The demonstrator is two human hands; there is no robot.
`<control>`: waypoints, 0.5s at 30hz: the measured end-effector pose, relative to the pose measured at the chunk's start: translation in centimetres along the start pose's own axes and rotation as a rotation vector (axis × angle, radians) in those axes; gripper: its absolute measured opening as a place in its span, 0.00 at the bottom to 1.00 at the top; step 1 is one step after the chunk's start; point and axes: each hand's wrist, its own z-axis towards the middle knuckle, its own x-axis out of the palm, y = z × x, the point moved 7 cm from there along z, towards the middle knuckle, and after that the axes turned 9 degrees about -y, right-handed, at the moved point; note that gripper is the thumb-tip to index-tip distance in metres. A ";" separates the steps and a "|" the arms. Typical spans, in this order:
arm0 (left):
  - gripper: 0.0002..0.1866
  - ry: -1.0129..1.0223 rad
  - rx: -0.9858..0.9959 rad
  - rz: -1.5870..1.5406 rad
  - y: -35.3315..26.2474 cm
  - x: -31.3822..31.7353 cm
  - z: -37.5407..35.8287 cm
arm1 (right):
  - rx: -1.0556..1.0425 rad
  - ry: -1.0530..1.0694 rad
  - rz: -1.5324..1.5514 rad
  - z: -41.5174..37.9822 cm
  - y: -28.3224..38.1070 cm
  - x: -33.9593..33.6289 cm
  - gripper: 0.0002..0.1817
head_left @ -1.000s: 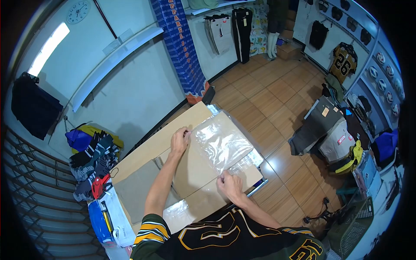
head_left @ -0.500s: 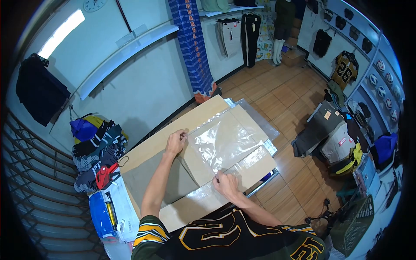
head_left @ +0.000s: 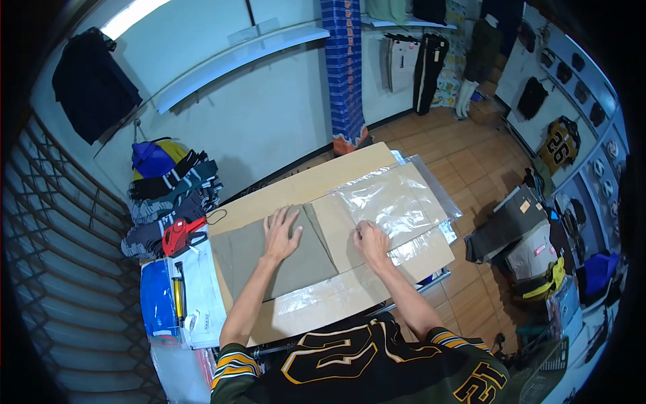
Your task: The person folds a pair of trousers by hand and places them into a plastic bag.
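Observation:
A folded olive-grey garment [head_left: 296, 266] lies flat on the cardboard-topped table [head_left: 269, 192]. My left hand [head_left: 279, 239] rests on the garment's upper part, fingers spread. To the right, a clear plastic bag [head_left: 397, 198] lies flat on the cardboard. At the bag's near left edge, my right hand [head_left: 371, 242] is closed with curled fingers, pinching the film. Its fingertips are partly hidden. A bare strip of cardboard separates the garment from the bag.
Left of the cardboard are a red tape dispenser [head_left: 180, 236], a yellow-and-black tool [head_left: 179, 296] and white plastic packs [head_left: 205, 289]. Behind them rises a clothing pile [head_left: 178, 185]. More clothes [head_left: 508, 219] stand on the right. A metal folding gate [head_left: 64, 269] lines the left.
My left hand has left the bag's far left corner and now lies open on the garment. My right hand has shifted up along the bag's left edge. The view has turned left.

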 end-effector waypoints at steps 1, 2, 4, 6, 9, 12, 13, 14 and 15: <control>0.29 -0.006 -0.009 0.003 0.1 0.2 -0.2 | -0.013 -0.008 -0.019 0.3 0.2 0.0 0.09; 0.29 0.020 0.001 0.021 0.0 0.7 -0.2 | -0.011 -0.053 -0.012 0.5 0.2 0.0 0.10; 0.30 0.055 0.026 0.040 -0.8 1.3 0.1 | 0.000 -0.040 -0.016 1.0 0.8 -0.7 0.10; 0.30 0.061 0.038 0.009 -1.6 1.9 0.6 | 0.016 -0.033 -0.021 1.6 1.1 -1.1 0.10; 0.29 0.080 0.072 -0.046 -3.2 3.1 1.2 | 0.079 -0.014 0.012 1.9 0.8 -1.2 0.11; 0.28 0.075 0.095 -0.098 -5.2 4.1 2.2 | 0.077 -0.042 0.026 2.1 0.9 -1.6 0.11; 0.27 0.066 0.103 -0.127 -5.8 4.3 2.5 | 0.080 -0.039 0.039 2.2 1.0 -1.7 0.11; 0.27 0.068 0.102 -0.131 -6.1 4.9 2.8 | 0.084 -0.037 0.052 2.2 1.0 -1.7 0.11; 0.27 0.039 0.103 -0.177 -6.5 5.2 3.2 | 0.086 -0.037 0.048 2.2 1.0 -1.7 0.11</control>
